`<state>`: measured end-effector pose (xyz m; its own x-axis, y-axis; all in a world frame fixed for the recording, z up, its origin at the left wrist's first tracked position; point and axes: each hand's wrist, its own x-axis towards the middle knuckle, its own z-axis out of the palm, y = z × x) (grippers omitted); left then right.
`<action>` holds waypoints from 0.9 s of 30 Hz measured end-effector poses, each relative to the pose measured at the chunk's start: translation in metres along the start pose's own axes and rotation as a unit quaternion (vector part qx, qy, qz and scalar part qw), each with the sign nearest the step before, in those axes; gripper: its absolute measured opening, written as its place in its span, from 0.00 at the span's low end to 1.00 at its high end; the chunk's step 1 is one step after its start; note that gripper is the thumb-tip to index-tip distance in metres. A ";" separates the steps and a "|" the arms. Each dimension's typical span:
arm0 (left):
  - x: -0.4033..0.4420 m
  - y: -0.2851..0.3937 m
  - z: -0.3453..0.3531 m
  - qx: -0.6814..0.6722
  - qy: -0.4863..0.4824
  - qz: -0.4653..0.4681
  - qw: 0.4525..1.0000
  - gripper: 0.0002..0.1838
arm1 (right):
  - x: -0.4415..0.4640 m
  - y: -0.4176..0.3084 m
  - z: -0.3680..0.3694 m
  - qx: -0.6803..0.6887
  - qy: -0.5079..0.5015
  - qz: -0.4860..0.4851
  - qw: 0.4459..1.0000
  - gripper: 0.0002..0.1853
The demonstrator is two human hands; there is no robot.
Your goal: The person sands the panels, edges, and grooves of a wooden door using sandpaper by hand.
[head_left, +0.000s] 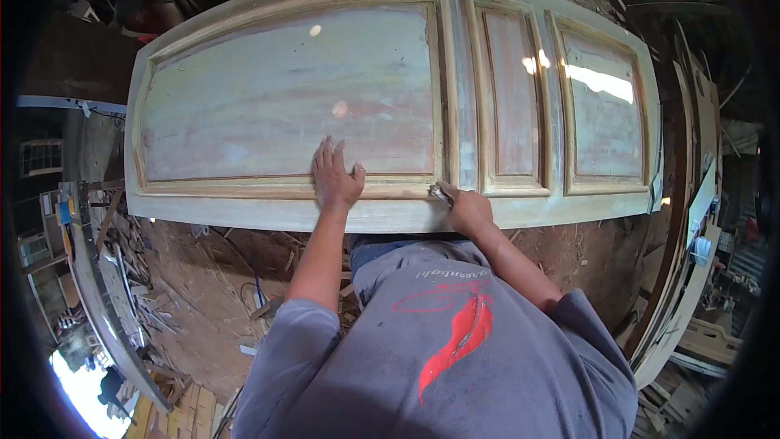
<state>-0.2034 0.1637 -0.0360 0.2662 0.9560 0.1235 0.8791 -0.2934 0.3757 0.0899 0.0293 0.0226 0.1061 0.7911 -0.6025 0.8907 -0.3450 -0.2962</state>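
A wooden panel door (pixel 390 213) lies flat in front of me, with raised mouldings around its large and narrow panels and a pale, patchy surface. My left hand (pixel 336 179) rests on the lower edge of the large panel, its fingers stretched out and slightly spread. To the right, my right hand (pixel 470 210) is closed on a small, folded greyish piece that looks like sandpaper (pixel 440 193). That piece touches the lower moulding near the corner of the large panel. My fingers partly hide it.
Wood scraps litter the dirt floor (pixel 219 276) below the door. Long boards (pixel 691 219) stand along the right side, and a long plank (pixel 101 301) runs along the left. More timber pieces lie beyond the far edge. Bright light falls on the right panel.
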 end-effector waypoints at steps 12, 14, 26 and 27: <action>0.000 -0.002 0.003 0.011 -0.001 -0.001 1.000 0.34 | -0.008 -0.002 -0.003 0.002 0.027 -0.012 1.000 0.31; 0.002 -0.003 0.001 0.005 0.002 0.001 1.000 0.35 | -0.022 0.002 -0.011 0.011 0.015 -0.008 1.000 0.31; -0.003 -0.001 0.000 0.004 -0.005 -0.005 1.000 0.35 | -0.023 0.005 -0.011 -0.020 0.005 -0.010 1.000 0.36; 0.000 0.001 -0.001 0.005 -0.003 -0.005 1.000 0.35 | -0.014 0.005 -0.003 -0.019 0.017 -0.014 1.000 0.36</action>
<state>-0.2027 0.1631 -0.0348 0.2600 0.9588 0.1145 0.8851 -0.2840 0.3686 0.0944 0.0176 0.0320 0.0955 0.8167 -0.5691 0.9094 -0.3041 -0.2837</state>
